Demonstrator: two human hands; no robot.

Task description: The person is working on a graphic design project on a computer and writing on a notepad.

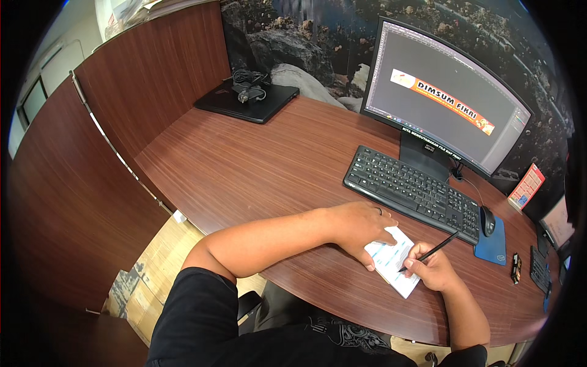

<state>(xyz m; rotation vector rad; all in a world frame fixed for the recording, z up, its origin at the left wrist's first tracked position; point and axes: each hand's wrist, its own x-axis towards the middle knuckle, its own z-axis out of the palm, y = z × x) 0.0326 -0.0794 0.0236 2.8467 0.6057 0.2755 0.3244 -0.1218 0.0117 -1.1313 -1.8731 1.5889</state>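
Note:
A small white notepad [396,255] with pale blue print lies on the brown desk, just in front of the keyboard. My left hand [361,227], wearing a dark ring, rests over the pad's upper left part with thumb and fingers apart, pressing on it. Between the fingers of my right hand [433,268] is a slim black pen [441,244], slanting up to the right. Its tip meets the pad's sheet, close to the middle. Part of the pad is hidden under both hands.
Behind the pad lies a black keyboard [416,188], below a monitor [449,92]. A mouse [487,221] sits on a blue mouse pad [491,243]. A closed black laptop [269,105] with a coiled cable [249,85] lies far left. A small calendar [526,187] stands at the right.

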